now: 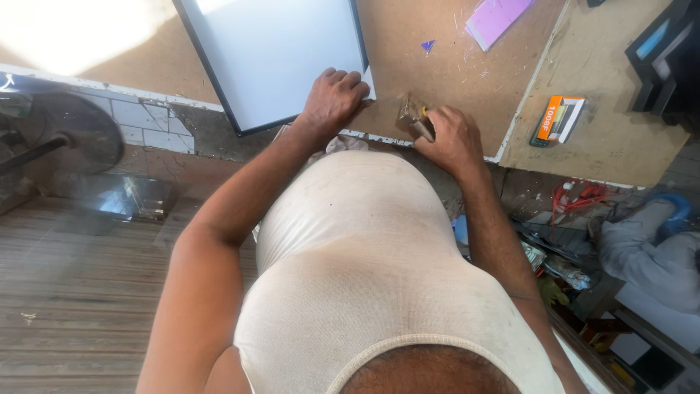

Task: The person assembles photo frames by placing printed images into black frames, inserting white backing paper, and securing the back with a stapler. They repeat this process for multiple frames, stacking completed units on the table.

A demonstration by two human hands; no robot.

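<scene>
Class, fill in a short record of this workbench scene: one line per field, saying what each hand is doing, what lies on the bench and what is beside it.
left hand: pressed flat on the corner of the frame
right hand: closed on a small tool; its kind cannot be told
frame: black-edged, white face, lying flat on the bench, one corner over the edge
also on bench: purple sheet, orange box
beside bench: fan, at the person's left

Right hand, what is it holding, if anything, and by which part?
The right hand closes around a small clear plastic packet at its near end; the contents are too small to tell. The left hand presses flat on the black-framed panel's corner.
</scene>
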